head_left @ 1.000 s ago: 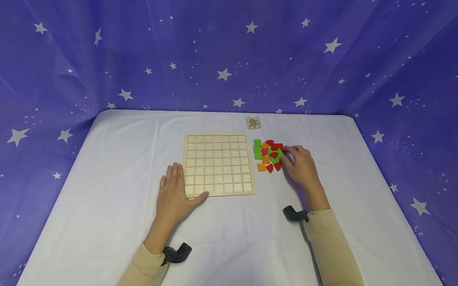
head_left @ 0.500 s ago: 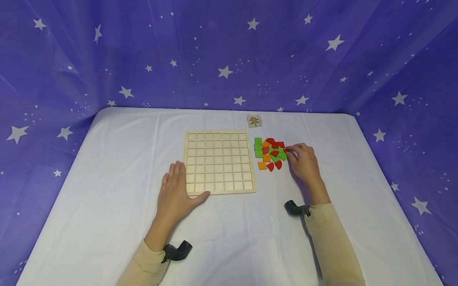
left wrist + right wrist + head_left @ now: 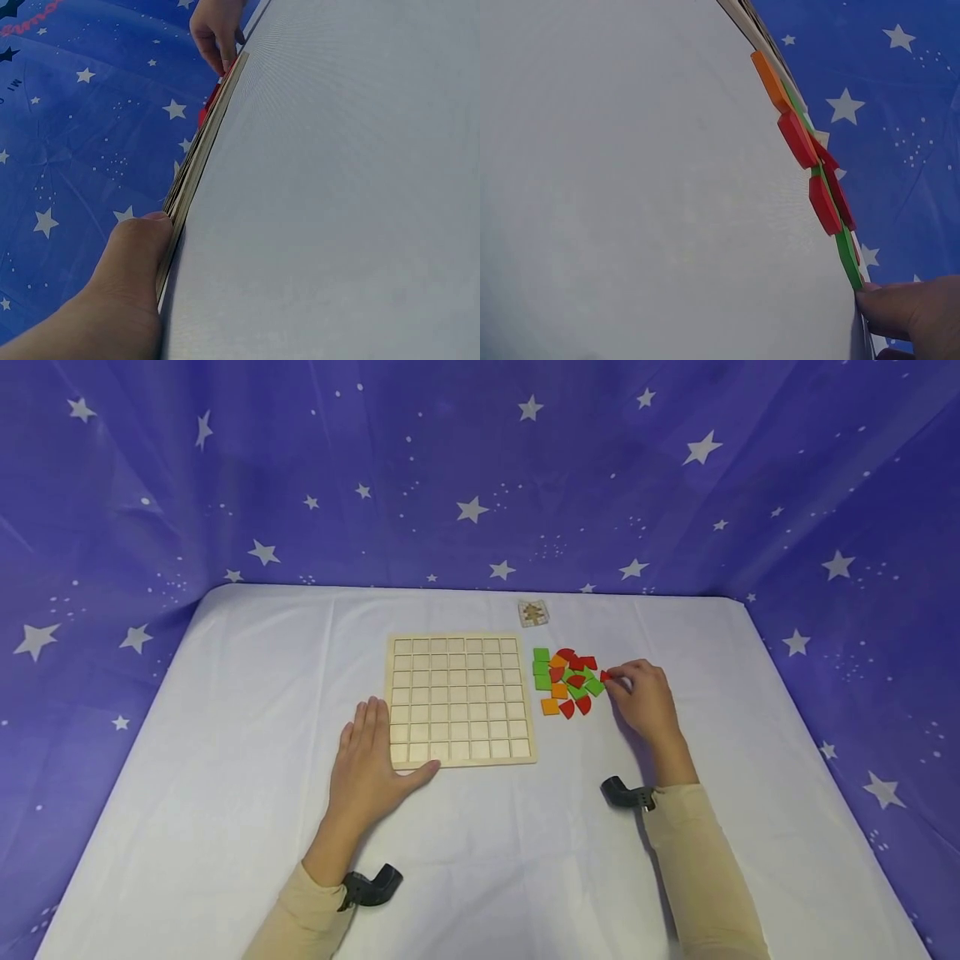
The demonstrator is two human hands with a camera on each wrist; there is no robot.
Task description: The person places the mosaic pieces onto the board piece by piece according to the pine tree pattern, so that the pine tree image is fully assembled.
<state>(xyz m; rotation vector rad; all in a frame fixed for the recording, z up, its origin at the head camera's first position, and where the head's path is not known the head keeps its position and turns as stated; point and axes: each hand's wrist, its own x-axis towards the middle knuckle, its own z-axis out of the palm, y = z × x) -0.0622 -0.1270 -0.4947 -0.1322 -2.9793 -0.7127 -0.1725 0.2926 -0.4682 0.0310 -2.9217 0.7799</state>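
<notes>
A pale wooden grid board (image 3: 461, 697) lies on the table in the head view, its square cells bare. My left hand (image 3: 367, 772) rests at the board's lower left corner, fingers straight along the left side and thumb on the front edge. To the right of the board is a loose cluster of green, orange and red tiles (image 3: 558, 692); some overlap. At the cluster's right side my right hand (image 3: 643, 697) pinches a small red tile (image 3: 605, 677) between thumb and fingertips. The fingers partly cover this tile. In the right wrist view the thumb (image 3: 892, 307) touches the row's near end.
A small card (image 3: 533, 613) with a tree pattern lies behind the tiles. The white-covered table (image 3: 480, 860) meets a blue starry curtain (image 3: 420, 468) at the back and sides. Black wrist cameras sit on both forearms.
My right hand has drawn back slightly to the right, pulling the red tile away from the cluster and uncovering green and red tiles. The left hand keeps its place on the board.
</notes>
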